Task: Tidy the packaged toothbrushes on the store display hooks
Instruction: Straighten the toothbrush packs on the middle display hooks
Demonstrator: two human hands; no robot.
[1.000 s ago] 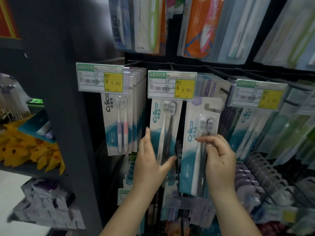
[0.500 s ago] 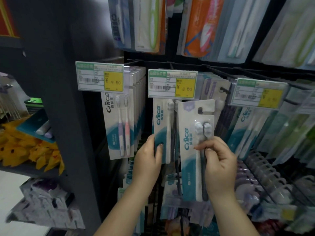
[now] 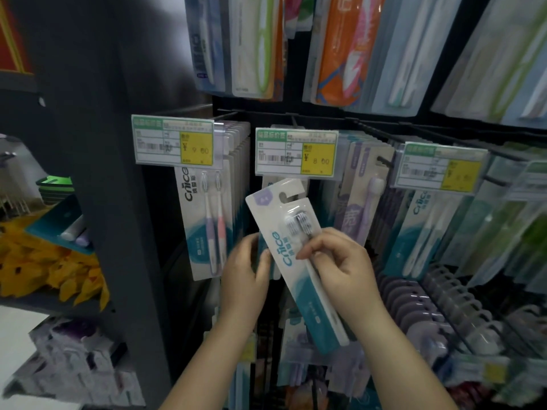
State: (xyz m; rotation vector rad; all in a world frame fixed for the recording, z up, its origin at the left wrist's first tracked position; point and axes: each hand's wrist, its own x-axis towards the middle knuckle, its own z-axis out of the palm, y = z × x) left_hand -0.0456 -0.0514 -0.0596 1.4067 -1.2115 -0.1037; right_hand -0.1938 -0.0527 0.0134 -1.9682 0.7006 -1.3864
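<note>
Change: the loose toothbrush pack (image 3: 291,250) has come across from the right-hand hook toward the middle column and now leans top-left; half a second back it stood nearly upright
Meaning: likely being moved to the hook under the 8.60 price tag (image 3: 296,151), where its matching packs hang; its hang slot is not yet on any hook, so the re-hanging step is unfinished
Right hand (image 3: 340,269): fingers and thumb pinched on the pack just below the bristle heads, carrying it
Left hand (image 3: 247,272): fingers curled round the lower edge of the hanging packs (image 3: 266,255) in the middle column, steadying them or holding them aside
Pack position: in front of the middle column, top corner just under the price tag, free of the hooks
Neighbours: pink-and-purple pack (image 3: 207,223) on the left hook hangs straight; purple pack (image 3: 362,199) on the right hook now exposed
Hidden: the middle hook's tip sits behind the price tag, so the slot's alignment cannot be judged
Hard to read: lower racks and right edge are blurred; the left hand's fingertips are partly behind the carried pack
</note>
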